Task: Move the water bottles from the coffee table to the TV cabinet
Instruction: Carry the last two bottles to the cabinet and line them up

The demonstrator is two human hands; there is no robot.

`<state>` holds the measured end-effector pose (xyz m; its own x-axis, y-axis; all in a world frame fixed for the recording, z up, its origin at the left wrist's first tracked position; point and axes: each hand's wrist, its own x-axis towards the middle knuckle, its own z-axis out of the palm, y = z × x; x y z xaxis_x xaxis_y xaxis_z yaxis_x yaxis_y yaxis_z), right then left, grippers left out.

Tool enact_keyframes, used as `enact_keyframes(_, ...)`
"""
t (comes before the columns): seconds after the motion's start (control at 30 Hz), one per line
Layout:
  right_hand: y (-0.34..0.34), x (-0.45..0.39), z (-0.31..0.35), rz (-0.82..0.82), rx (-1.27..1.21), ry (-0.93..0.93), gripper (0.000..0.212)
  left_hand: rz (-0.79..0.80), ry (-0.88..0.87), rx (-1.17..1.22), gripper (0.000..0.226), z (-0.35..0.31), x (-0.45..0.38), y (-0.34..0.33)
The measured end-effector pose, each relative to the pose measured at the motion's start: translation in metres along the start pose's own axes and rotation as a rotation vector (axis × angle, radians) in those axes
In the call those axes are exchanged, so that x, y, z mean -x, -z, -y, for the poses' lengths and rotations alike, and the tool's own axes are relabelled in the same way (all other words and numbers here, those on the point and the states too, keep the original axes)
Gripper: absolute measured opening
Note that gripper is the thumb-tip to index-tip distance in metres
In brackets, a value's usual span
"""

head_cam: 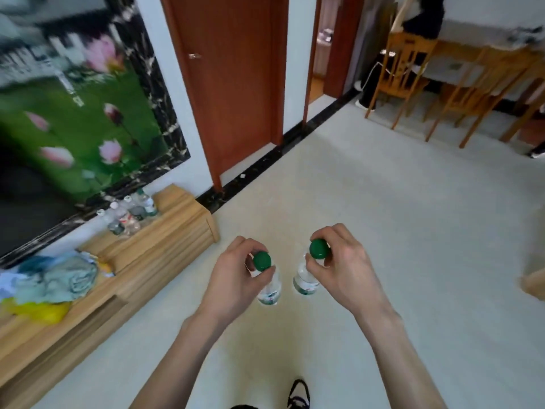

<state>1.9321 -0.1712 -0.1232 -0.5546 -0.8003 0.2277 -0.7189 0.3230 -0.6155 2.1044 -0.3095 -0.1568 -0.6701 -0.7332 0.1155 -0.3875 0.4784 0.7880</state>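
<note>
Two clear plastic green-capped water bottles hang in my grips, left bottle [269,286] pinched in left hand [236,276], right bottle [305,278] in right hand [339,270], four more bottles [129,212] on the wooden TV cabinet [165,231].

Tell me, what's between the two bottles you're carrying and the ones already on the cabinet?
Only bare pale floor and the cabinet's end, seen in the head view.
</note>
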Motion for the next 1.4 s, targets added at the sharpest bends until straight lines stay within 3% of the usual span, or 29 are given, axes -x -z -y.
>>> enact_keyframes(0.37, -0.070, -0.200, 0.009, 0.246, 0.015, 0.213, 0.023, -0.288, 0.104, 0.035, 0.023, 0.049, -0.131, 0.056)
enact_keyframes(0.63, -0.154, -0.318, 0.047, 0.310, -0.017, 0.218, 0.024, -0.330, 0.213, 0.075, 0.027, 0.131, -0.232, 0.114)
enact_keyframes(0.83, -0.220, -0.401, 0.084, 0.292, -0.062, 0.252, 0.027, -0.340, 0.195, 0.070, 0.026, 0.188, -0.303, 0.164)
enact_keyframes(1.13, -0.297, -0.515, 0.127, 0.360, -0.103, 0.316, 0.027, -0.468, 0.265, 0.047, 0.027, 0.259, -0.385, 0.207)
enact_keyframes(1.4, -0.379, -0.623, 0.138, 0.516, -0.116, 0.383, 0.022, -0.534, 0.404, 0.044, 0.028, 0.322, -0.464, 0.224)
